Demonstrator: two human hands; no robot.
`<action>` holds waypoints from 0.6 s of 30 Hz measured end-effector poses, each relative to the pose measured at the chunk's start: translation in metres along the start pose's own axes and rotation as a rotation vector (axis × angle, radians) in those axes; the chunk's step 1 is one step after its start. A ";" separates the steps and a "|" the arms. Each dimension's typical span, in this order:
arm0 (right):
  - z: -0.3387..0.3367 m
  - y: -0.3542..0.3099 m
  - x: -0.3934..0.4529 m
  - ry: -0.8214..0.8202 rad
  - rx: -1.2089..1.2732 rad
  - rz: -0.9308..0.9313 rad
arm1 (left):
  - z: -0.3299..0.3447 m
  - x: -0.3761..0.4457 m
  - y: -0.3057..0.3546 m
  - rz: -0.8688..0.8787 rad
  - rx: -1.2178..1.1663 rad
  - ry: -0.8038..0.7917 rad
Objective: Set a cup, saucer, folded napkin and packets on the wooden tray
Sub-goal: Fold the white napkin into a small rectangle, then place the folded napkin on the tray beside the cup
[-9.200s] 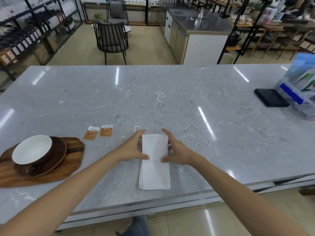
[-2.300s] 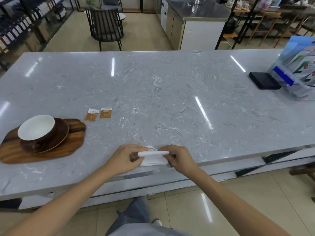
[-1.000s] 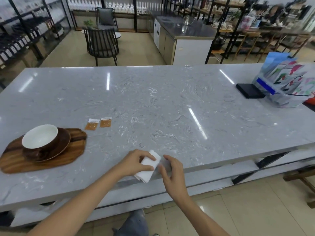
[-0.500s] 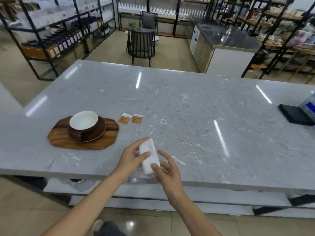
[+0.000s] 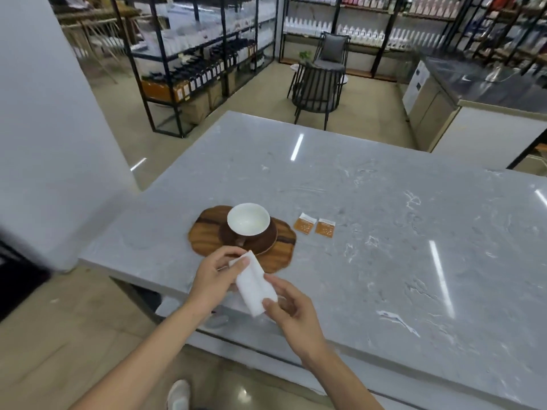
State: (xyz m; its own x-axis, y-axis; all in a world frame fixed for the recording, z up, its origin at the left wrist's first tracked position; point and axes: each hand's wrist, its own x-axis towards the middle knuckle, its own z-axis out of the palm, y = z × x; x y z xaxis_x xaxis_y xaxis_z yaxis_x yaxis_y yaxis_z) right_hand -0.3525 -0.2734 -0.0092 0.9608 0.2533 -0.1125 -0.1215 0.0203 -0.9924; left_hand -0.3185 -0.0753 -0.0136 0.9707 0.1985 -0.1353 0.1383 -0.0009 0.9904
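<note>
Counter (image 5: 384, 232) with wooden tray (image 5: 207, 235) just beyond the fingers, saucer (image 5: 266, 241) and cup (image 5: 248, 218) aboard; folded napkin (image 5: 254, 284), now lifted and carried over, pinched at either end by left hand (image 5: 213, 279) and right hand (image 5: 296, 312); packets (image 5: 313, 226) farther right, unplaced

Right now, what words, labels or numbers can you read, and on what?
Nothing is legible.
Print on the two orange packets: too small to read.
Labels on the shelf bottles: blurred.
The folded napkin: blank, no print visible.
</note>
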 end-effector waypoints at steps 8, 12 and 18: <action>0.103 0.020 0.053 0.066 -0.195 -0.130 | -0.106 0.058 -0.003 0.092 0.159 -0.095; 0.142 0.028 0.087 0.184 -0.311 -0.204 | -0.137 0.106 -0.006 0.193 0.294 -0.148; 0.181 0.041 0.130 0.421 -0.506 -0.227 | -0.139 0.175 -0.006 0.250 0.376 -0.232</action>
State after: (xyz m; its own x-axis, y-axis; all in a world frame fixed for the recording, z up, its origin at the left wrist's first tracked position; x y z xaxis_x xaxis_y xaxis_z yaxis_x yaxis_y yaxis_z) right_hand -0.2773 -0.0643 -0.0551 0.9761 -0.1026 0.1917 0.1262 -0.4507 -0.8837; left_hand -0.1767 0.0955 -0.0396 0.9954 -0.0756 0.0593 -0.0838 -0.3815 0.9206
